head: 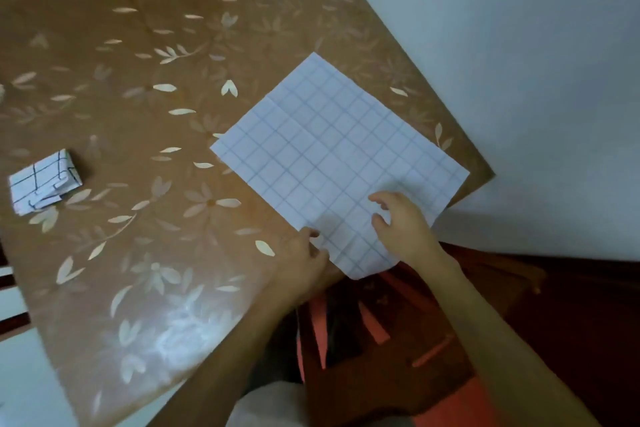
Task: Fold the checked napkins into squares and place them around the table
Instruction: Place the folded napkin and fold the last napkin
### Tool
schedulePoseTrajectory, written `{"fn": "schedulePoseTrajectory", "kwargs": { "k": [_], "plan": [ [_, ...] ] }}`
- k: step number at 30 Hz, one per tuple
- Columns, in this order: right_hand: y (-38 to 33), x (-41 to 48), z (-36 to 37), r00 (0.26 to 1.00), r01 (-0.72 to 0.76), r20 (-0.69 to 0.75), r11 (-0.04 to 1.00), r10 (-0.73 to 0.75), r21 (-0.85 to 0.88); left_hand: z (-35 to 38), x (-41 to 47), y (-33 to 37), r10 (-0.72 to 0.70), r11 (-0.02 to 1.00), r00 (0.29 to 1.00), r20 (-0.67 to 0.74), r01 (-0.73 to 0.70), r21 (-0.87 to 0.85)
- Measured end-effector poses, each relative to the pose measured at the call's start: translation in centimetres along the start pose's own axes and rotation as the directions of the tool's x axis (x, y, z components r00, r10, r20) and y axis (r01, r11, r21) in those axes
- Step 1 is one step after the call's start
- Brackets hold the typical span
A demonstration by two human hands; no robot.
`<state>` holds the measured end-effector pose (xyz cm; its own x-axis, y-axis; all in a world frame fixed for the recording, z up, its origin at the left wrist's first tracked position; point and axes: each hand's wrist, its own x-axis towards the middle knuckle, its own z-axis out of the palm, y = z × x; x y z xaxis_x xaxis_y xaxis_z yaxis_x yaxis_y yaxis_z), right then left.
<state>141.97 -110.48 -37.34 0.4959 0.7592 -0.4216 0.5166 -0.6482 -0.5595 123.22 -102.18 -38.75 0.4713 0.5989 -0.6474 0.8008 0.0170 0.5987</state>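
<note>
My left grip (302, 258) pinches the near edge of the flat checked napkin (329, 149) at the table (138, 45) corner; my right grip (403, 227) hangs loose over it, holding nothing. Overhanging, the sheet may slide off as I fold

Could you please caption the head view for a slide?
The left hand and right hand on a flat checked napkin at the table corner; a folded napkin nearby.
</note>
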Motion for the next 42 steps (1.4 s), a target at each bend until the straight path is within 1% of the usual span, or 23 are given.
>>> {"fn": "schedulePoseTrajectory", "kwargs": {
  "k": [2,4,6,8,10,13,15,17,19,22,24,26,29,32,35,37,39,40,41,42],
  "plan": [
    [0.5,3.1,-0.7,1.0,0.028,0.004,1.0,-0.028,-0.002,0.8,1.6,0.4,-0.074,0.997,0.994,-0.083,0.073,-0.014],
    [1.3,6.2,-1.6,0.997,0.065,-0.027,0.998,-0.066,-0.013,1.4,3.3,1.6,-0.169,0.985,0.968,-0.185,0.165,-0.041],
    [2.3,9.3,-2.6,0.991,0.114,-0.066,0.992,-0.117,-0.053,2.1,4.9,3.1,-0.292,0.957,0.914,-0.283,0.28,-0.083],
    [3.1,11.9,-3.6,0.988,0.117,-0.091,0.989,-0.125,-0.086,2.9,6.3,4.3,-0.386,0.923,0.846,-0.368,0.352,-0.158],
    [3.9,13.5,-4.1,0.99,0.1,-0.085,0.99,-0.108,-0.1,3.6,7.2,5.0,-0.421,0.907,0.789,-0.447,0.358,-0.222],
    [4.8,14.6,-4.4,0.996,0.065,-0.057,0.992,-0.071,-0.109,4.0,7.9,5.2,-0.413,0.911,0.718,-0.56,0.332,-0.246],
    [5.1,14.8,-4.4,0.997,0.06,-0.048,0.993,-0.064,-0.097,3.6,7.9,5.1,-0.449,0.893,0.676,-0.585,0.314,-0.323],
    [5.1,15.2,-4.8,0.998,0.05,-0.034,0.996,-0.053,-0.071,3.0,7.9,4.5,-0.457,0.885,0.654,-0.602,0.266,-0.383],
    [5.0,15.9,-5.1,0.998,0.042,-0.043,0.996,-0.045,-0.074,2.5,8.0,3.8,-0.459,0.874,0.667,-0.587,0.22,-0.433],
    [5.1,17.5,-5.4,0.997,0.025,-0.071,1.0,-0.026,-0.017,1.5,7.7,3.5,-0.478,0.837,0.724,-0.497,0.204,-0.508],
    [5.1,18.2,-5.5,0.998,0.022,-0.066,0.999,-0.021,0.024,0.8,7.3,3.0,-0.48,0.839,0.741,-0.469,0.232,-0.493],
    [5.1,18.3,-5.3,0.998,0.051,-0.039,0.998,-0.049,0.046,0.2,6.8,2.3,-0.469,0.85,0.749,-0.468,0.239,-0.469],
    [5.1,17.8,-4.7,0.994,0.105,0.035,0.994,-0.106,0.026,-0.9,6.0,1.7,-0.418,0.885,0.762,-0.496,0.216,-0.413],
    [4.6,17.1,-4.3,0.991,0.114,0.063,0.987,-0.121,0.11,-2.4,5.1,1.3,-0.345,0.921,0.747,-0.568,0.155,-0.356],
    [3.8,16.3,-5.0,0.991,0.096,0.076,0.983,-0.109,0.153,-4.1,4.0,0.1,-0.336,0.923,0.731,-0.594,0.132,-0.36],
    [3.4,15.8,-5.0,0.992,0.009,0.123,0.982,-0.032,0.191,-5.3,3.0,-0.7,-0.321,0.927,0.741,-0.59,0.116,-0.358],
    [3.5,15.4,-4.3,0.969,-0.139,0.236,0.96,0.08,0.244,-6.0,1.9,-1.3,-0.3,0.924,0.775,-0.557,0.091,-0.371],
    [3.4,15.1,-3.7,0.946,-0.214,0.29,0.949,0.142,0.233,-6.3,1.4,-1.7,-0.286,0.922,0.791,-0.541,0.073,-0.381],
    [3.5,14.8,-3.0,0.926,-0.266,0.324,0.946,0.196,0.185,-6.5,1.0,-2.0,-0.272,0.916,0.806,-0.526,0.049,-0.398],
    [3.5,14.2,-2.1,0.913,-0.294,0.329,0.949,0.242,0.118,-6.7,0.5,-2.3,-0.262,0.906,0.82,-0.509,0.027,-0.422]
  ]
}}
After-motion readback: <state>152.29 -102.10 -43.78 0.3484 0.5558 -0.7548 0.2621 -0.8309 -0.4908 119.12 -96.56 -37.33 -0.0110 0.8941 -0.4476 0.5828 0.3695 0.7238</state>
